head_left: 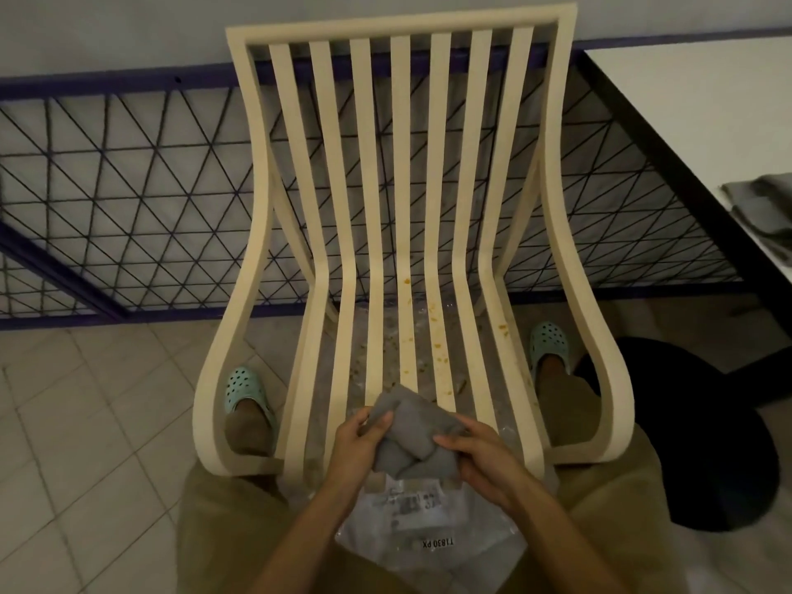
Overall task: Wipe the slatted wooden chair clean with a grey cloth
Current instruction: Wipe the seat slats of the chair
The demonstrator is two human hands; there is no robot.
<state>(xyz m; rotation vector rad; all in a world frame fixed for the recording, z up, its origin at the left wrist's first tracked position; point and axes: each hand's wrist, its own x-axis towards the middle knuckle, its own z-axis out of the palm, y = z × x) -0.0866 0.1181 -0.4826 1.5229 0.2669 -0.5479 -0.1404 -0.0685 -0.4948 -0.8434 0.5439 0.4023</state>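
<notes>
A cream slatted wooden chair (403, 173) stands in front of me, its back leaning toward a railing. Orange-yellow stains (437, 336) speckle the right-hand seat slats. Above the seat's front edge I hold a bunched grey cloth (407, 439) with both hands. My left hand (358, 445) grips its left side, thumb on top. My right hand (475, 454) pinches its right side. The cloth's underside is hidden by my fingers.
A clear plastic sheet with a printed label (428, 525) lies under the seat and over my lap. A white table (703, 135) with another grey cloth (763, 212) stands at the right. A dark stool (694, 435) is right of the chair, and a metal railing (128, 199) runs behind it. My feet in green clogs (246, 390) flank the seat.
</notes>
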